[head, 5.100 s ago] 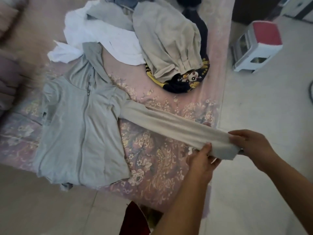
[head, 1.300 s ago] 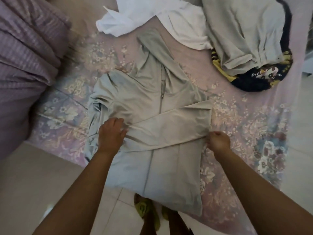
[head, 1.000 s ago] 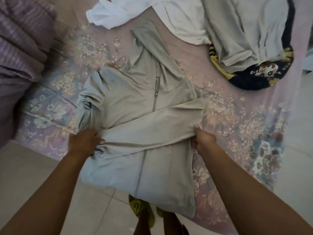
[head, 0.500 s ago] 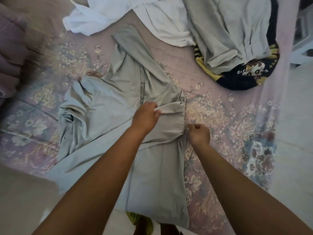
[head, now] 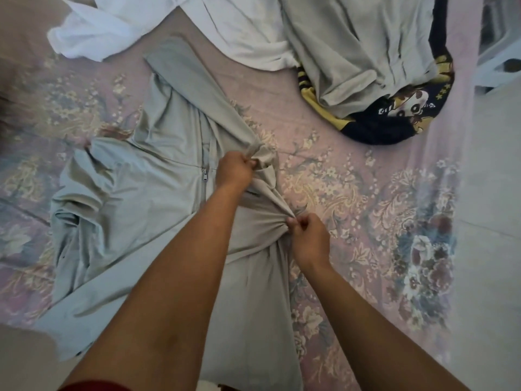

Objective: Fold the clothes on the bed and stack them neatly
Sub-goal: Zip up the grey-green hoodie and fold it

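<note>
A light grey zip hoodie (head: 146, 193) lies front-up on the floral bedsheet (head: 352, 193), its hood pointing to the far side and its left side rumpled. My left hand (head: 234, 169) grips a bunch of the hoodie's fabric near its right shoulder, just right of the zip. My right hand (head: 308, 238) pinches the right edge of the same garment a little nearer to me, so the cloth is gathered in creases between the two hands. My left forearm covers part of the hoodie's lower front.
A white garment (head: 169, 26) lies crumpled at the far left. A beige garment (head: 358, 38) lies on a dark printed one (head: 394, 114) at the far right. Pale floor (head: 493, 193) runs along the bed's right edge, with a white stool (head: 499, 52) beyond.
The sleeve was laid across the hoodie's front. My left hand came over from the left edge to the right shoulder, and both hands now bunch the right side.
</note>
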Tool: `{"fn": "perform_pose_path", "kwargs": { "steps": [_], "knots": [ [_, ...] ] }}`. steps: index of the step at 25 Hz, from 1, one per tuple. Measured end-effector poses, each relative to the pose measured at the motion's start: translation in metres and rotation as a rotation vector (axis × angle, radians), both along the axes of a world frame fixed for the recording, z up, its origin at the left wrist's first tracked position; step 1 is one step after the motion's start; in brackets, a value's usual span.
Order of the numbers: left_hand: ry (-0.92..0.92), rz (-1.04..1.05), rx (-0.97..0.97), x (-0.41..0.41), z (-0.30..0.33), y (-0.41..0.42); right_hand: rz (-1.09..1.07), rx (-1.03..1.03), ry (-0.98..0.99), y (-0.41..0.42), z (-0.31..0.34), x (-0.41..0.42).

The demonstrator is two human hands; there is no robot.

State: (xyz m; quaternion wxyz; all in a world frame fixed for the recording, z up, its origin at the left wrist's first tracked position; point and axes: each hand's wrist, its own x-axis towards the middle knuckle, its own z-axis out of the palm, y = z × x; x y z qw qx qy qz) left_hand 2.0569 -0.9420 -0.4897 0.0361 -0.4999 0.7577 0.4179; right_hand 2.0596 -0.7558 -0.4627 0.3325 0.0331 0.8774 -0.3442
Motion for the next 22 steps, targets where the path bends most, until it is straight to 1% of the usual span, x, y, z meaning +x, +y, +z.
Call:
{"fn": "perform_pose_path", "kwargs": {
  "steps": [2,4,6,7,9,10,11,12,13,15,16,17,18,19,20,21,22],
  "knots": [
    [0.020,0.026,0.125,0.007,0.004,-0.008,-0.022,-0.073,-0.052,0.001,0.003,0.003],
    [0.018,0.029,0.248,-0.002,0.008,-0.010,-0.003,-0.084,-0.105,-0.001,0.004,0.003],
    [-0.045,-0.128,0.219,-0.021,0.010,-0.007,0.001,-0.059,-0.104,0.000,-0.001,0.002],
    [-0.026,-0.163,0.183,-0.031,0.010,-0.007,-0.034,-0.051,-0.090,0.002,-0.003,0.000],
    [0.080,-0.153,0.189,-0.047,0.011,-0.009,-0.131,-0.083,-0.083,0.008,-0.002,-0.002],
    [0.104,-0.153,0.191,-0.050,0.011,-0.010,-0.167,-0.125,-0.102,0.011,0.000,0.000],
    [0.095,-0.159,0.192,-0.050,0.010,-0.009,-0.176,-0.159,-0.127,0.014,0.003,0.006],
    [0.067,-0.178,0.197,-0.047,0.011,-0.007,-0.139,-0.148,-0.135,0.016,0.005,0.013],
    [0.037,-0.191,0.212,-0.043,0.009,-0.006,-0.051,-0.074,-0.120,0.019,0.005,0.022],
    [-0.041,-0.250,0.262,-0.035,0.006,-0.008,0.178,0.169,-0.072,0.021,0.002,0.042],
    [-0.149,-0.339,0.271,-0.032,0.006,-0.009,0.274,0.266,-0.064,0.021,0.001,0.050],
    [-0.280,-0.444,0.240,-0.031,0.006,-0.011,0.327,0.325,-0.061,0.021,0.000,0.056],
    [-0.363,-0.521,0.180,-0.031,0.008,-0.014,0.329,0.333,-0.051,0.023,0.000,0.062],
    [-0.335,-0.530,0.125,-0.033,0.008,-0.015,0.279,0.293,-0.038,0.026,0.001,0.068],
    [-0.236,-0.482,0.083,-0.034,0.008,-0.015,0.189,0.211,-0.020,0.031,0.002,0.074],
    [-0.119,-0.391,0.069,-0.033,0.009,-0.011,0.088,0.115,-0.037,0.038,0.005,0.080],
    [-0.035,-0.315,0.077,-0.029,0.011,-0.004,0.012,0.043,-0.097,0.046,0.007,0.085]
  ]
}}
